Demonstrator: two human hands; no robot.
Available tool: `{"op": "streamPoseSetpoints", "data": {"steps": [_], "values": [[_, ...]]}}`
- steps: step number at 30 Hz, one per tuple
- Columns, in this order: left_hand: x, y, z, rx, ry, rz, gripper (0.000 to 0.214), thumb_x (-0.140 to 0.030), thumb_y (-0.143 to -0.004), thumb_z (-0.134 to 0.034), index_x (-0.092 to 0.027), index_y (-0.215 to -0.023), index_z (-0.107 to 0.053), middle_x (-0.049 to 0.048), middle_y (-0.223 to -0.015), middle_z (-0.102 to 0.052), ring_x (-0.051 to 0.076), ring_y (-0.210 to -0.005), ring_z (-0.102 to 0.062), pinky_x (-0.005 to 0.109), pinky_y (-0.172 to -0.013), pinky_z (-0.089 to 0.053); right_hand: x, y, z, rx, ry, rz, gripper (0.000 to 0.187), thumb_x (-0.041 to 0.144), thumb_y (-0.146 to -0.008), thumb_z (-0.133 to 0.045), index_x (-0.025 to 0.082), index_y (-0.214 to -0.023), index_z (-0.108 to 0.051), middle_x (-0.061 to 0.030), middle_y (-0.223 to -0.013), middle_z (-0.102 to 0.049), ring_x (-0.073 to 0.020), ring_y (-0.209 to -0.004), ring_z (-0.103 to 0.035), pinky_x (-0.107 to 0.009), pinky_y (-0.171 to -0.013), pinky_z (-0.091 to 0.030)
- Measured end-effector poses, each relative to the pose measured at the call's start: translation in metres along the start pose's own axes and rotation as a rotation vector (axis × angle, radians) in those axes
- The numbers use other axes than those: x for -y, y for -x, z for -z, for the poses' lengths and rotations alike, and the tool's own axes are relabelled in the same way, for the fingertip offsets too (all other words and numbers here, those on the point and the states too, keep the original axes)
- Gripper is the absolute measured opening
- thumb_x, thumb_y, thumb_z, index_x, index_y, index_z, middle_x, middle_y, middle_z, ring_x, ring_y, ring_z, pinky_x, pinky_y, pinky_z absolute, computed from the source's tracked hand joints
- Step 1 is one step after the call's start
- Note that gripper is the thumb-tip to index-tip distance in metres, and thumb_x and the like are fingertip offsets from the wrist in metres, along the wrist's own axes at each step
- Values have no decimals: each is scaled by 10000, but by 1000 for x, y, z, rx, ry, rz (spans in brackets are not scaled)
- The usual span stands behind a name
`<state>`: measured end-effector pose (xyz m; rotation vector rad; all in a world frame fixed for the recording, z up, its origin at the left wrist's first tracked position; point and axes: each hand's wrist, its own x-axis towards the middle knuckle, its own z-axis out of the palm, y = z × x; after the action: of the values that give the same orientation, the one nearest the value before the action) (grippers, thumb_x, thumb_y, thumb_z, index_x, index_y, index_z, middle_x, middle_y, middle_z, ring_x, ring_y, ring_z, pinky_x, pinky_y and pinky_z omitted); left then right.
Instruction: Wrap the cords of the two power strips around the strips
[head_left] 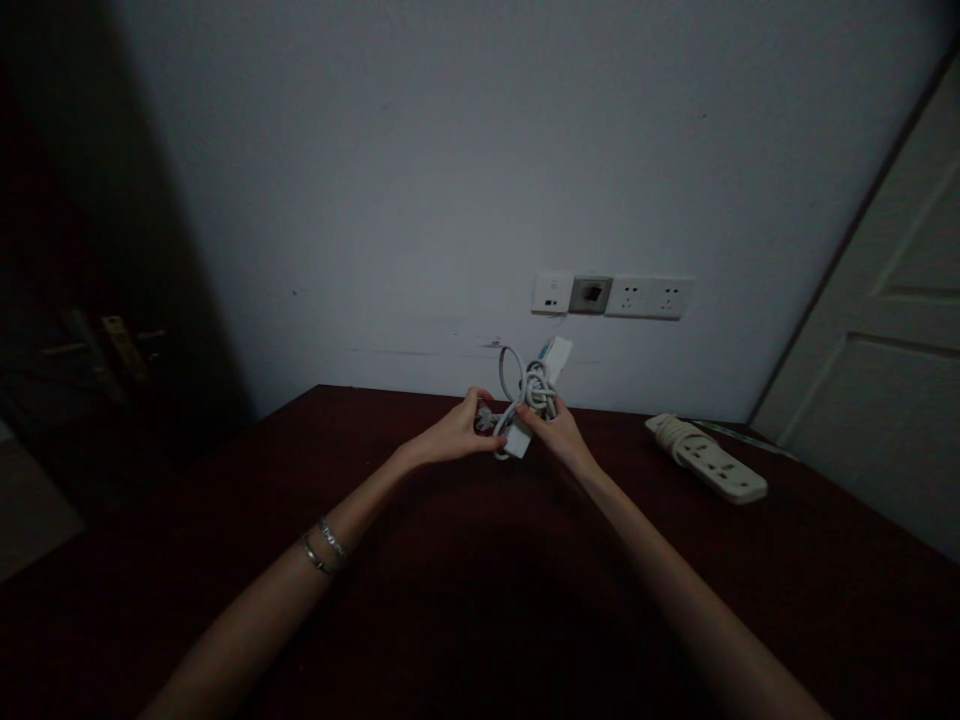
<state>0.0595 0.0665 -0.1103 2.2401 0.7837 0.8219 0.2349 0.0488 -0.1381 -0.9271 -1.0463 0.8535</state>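
Above the dark red table, both hands hold a white power strip (556, 357) with its cord (538, 385) looped and wound around the middle. The strip is tilted, its upper end leaning right toward the wall. My right hand (559, 432) is closed around the strip and the wound cord from the right. On the other side, my left hand (469, 428) curls its fingers and thumb around the cord's plug (486, 417) and a loose loop. Part of the strip's middle is hidden by cord and fingers.
Farther right on the table (390, 620) lies a second power strip (724, 472), cord wrapped around one end. A thin strip-like item (739, 437) lies behind it. Wall sockets (649, 298) are set above the table's back edge. A door (892, 350) stands at right.
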Motion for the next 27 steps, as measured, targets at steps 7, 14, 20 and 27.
{"op": "streamPoseSetpoints", "data": {"steps": [7,14,20,27], "values": [[1,-3,-5,-145,52,14,312,-293,-686,-629,-180,-870,-403,-40,-682,-471,90,-597,-430,227,-537,-332,-1,-1,2,17,-106,23,531,411,-506,-798,212,-922,-535,6,-843,-634,-151,-742,-611,-294,-731,-504],[8,-7,-6,-364,52,-112,262,-322,-729,-655,-154,-905,-558,8,-792,-566,105,-661,-491,233,-589,-390,4,4,7,113,-315,-108,555,480,-457,-821,227,-884,-574,-27,-892,-675,-219,-839,-632,-377,-750,-512],[3,-1,-3,-486,-290,-399,219,-323,-805,-614,-149,-938,-622,60,-903,-526,145,-830,-525,275,-728,-452,10,12,6,181,-470,-253,440,527,-570,-754,238,-864,-600,-11,-910,-682,-221,-895,-625,-437,-776,-516],[14,0,-3,-395,-720,-435,300,-312,-941,-369,-125,-1052,-576,100,-942,-540,153,-818,-549,287,-739,-481,12,18,-7,90,-450,-297,313,459,-673,-702,230,-854,-589,-2,-847,-675,-190,-817,-635,-413,-751,-526]]}}
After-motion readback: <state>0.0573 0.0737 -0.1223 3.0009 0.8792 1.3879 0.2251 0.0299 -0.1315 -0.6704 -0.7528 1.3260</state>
